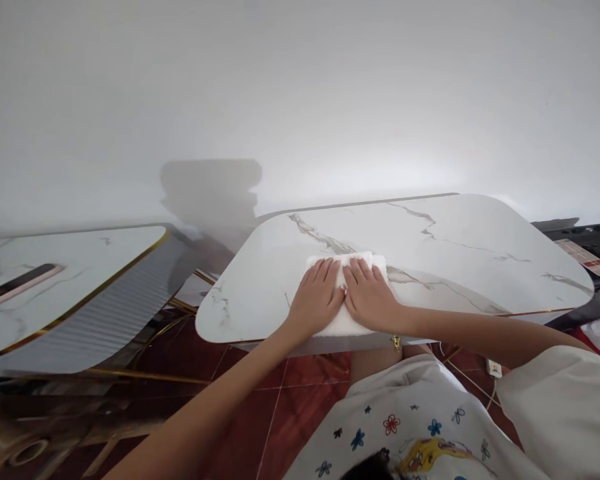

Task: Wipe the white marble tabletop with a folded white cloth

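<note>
A folded white cloth (347, 325) lies flat near the front edge of a white marble-patterned table (460, 247). My left hand (317, 293) rests palm down on its left half, fingers stretched out flat. Beside it, my right hand (369, 293) presses flat on the right half, fingers extended too. The thumbs almost meet in the middle. Most of the cloth is covered by the two hands; its back edge and a front strip show.
To the left stands a second marble-patterned table (105, 257) with a gold rim, bearing a dark flat object with a pink edge (17, 287). A white wall (300, 100) rises behind. A checked item (587, 257) lies at the right. Red tiles (260, 407) cover the floor.
</note>
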`<state>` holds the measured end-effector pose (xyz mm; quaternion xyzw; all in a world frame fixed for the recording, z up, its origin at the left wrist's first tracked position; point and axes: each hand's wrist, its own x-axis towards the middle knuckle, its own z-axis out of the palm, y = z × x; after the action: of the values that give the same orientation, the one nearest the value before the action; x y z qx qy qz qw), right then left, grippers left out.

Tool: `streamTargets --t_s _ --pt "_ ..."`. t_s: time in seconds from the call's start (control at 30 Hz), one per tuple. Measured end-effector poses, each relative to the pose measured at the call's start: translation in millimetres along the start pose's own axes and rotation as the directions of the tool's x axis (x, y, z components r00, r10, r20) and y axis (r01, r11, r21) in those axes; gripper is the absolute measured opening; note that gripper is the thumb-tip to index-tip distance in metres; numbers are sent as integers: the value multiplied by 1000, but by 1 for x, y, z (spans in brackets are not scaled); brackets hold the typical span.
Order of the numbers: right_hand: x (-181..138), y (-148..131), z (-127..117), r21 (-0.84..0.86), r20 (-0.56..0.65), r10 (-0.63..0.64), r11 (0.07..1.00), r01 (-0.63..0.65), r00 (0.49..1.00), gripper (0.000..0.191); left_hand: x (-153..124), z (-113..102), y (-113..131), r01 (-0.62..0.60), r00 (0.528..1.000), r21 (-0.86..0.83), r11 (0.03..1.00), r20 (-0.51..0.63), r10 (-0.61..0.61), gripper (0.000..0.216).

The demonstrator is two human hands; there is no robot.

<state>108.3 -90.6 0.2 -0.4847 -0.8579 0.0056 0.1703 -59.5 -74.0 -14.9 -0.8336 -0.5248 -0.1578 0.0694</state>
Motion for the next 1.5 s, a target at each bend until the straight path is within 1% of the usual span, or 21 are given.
streamTargets --t_s 0.07,0.17,0.3,0.4,0.47,0.6,0.77,0.9,1.07,1.27,1.4,1.5 --pt "-11 0 -4 8 12 -22 1000 22 1000 55 -9 -3 11 23 1000 5 1000 -2 -23 56" --pt "-26 8 -10 7 28 -24 1000 24 999 55 -13 -3 30 22 1000 -3 1000 -1 -22 56" --pt "-38 25 -16 -10 36 12 1000 -12 999 55 -2 4 49 -3 1000 -34 999 -3 3 56" --pt "-30 37 -17 -25 56 48 999 -47 997 56 16 10 51 -8 1000 -48 999 3 8 55" --pt "-16 47 -17 -29 82 70 997 -68 994 56 32 14 46 -1 1000 -54 999 6 1 54" --pt "26 69 -14 -15 120 101 995 -100 988 56 75 22 28 28 1000 -64 998 0 -28 51" --pt "78 97 -3 -22 75 94 995 -93 993 54 131 36 -1 28 1000 -88 996 -10 -29 47" --pt "116 117 8 -15 30 72 997 -71 997 50 165 49 -25 27 998 -109 994 -53 -33 44" --pt "157 135 19 7 38 87 996 -87 996 51 194 61 -50 13 997 -81 997 -74 -19 43" --pt "195 151 31 30 -1 70 997 -70 998 50 220 68 -71 35 997 -47 998 -60 -38 42" --pt "210 157 35 37 2 66 997 -66 998 50 233 72 -78 46 997 -3 999 -55 -46 40" --pt "211 165 35 26 1 95 995 -95 995 51 244 76 -74 25 999 8 1000 -47 -24 38"
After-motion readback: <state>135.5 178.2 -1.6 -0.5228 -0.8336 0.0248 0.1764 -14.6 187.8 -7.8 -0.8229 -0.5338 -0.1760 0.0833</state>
